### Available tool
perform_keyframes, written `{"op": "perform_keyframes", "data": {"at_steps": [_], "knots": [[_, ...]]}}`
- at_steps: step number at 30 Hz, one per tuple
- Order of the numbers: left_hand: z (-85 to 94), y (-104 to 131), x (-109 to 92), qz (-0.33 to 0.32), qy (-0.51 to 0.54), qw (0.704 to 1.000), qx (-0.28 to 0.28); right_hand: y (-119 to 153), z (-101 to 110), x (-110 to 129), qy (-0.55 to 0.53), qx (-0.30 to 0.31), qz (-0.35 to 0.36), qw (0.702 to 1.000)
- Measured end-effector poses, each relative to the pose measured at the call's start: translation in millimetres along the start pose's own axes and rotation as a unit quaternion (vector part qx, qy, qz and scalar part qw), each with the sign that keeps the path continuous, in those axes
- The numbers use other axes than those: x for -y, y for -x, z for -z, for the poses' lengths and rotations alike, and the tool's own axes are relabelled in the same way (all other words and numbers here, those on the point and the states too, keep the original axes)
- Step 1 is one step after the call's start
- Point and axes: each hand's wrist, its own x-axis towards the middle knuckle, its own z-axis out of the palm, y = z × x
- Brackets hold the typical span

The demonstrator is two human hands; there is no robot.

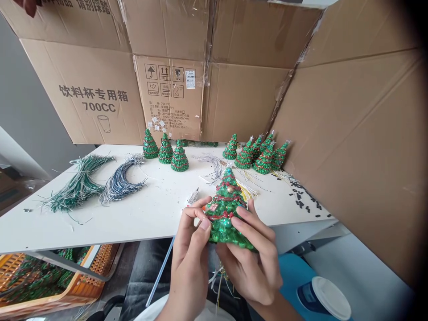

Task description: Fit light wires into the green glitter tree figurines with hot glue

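A green Christmas tree ornament [227,209] with red garlands stands upright between my hands, in front of the table edge. My left hand [194,240] pinches its left side with thumb and forefinger. From the right and below, my right hand [256,249] wraps round its side and base. Thin wires [219,281] hang beneath it. A small glue tube [193,196] lies on the white table [160,214] just behind my left hand.
Small green trees [179,157] stand at the back, with another group [264,158] at the right. Wire bundles [75,185] lie left, black bits [301,200] right. Cardboard [247,98] walls the table. An orange basket [83,285] sits lower left, a white-lidded tub [331,298] lower right.
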Motion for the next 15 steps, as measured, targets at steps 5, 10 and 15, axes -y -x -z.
{"op": "perform_keyframes", "data": {"at_steps": [5, 10, 15], "knots": [[-0.7, 0.8, -4.1, 0.009, 0.000, 1.000, -0.001, -0.9, -0.5, 0.2, -0.003, -0.015, 0.000, 1.000], [-4.0, 0.7, -6.1, 0.003, 0.004, 1.000, 0.009, -1.9, 0.3, 3.9, -0.001, -0.009, -0.002, 1.000], [-3.7, -1.4, -6.6, 0.001, 0.003, 1.000, 0.013, -4.0, 0.7, 10.2, 0.021, -0.008, -0.024, 0.999]]}}
